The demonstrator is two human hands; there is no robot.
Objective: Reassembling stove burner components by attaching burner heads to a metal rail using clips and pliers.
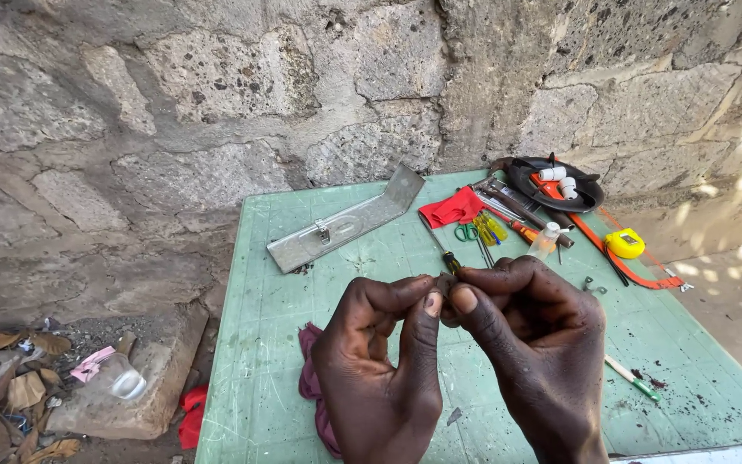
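Both hands meet above the green cutting mat (285, 344), fingertips drawn together around one small dark part (445, 285) that is nearly hidden between them. The left hand (384, 361) is closed in a pinch, thumb and forefinger pressing the part from its own side; the right hand (530, 344) is closed the same way, its thumb laid against the left thumb so the two nails sit side by side. The part lies right at the meeting of the fingertips, neither hand clearly nearer, and what shows of it is too small to tell its long axis for certain, though it seems to stand roughly upright between the thumbs

Just beyond the fingertips, away from the body, a screwdriver (440, 245) with a black and yellow handle lies with its shaft pointing away from the hands. Farther out on that line sit a red cloth (453, 208), green-handled scissors (467, 232) and a small clear bottle (545, 242). Beyond the left hand lies a bent grey metal bracket (345, 222). Off past the right hand are a black tray (551, 185) holding white rolls, a yellow tape measure (625, 244) and an orange strap (637, 266). Under the left wrist a maroon rag (309, 369) hangs over the mat, and near the right wrist lies a green-tipped pen (633, 380)
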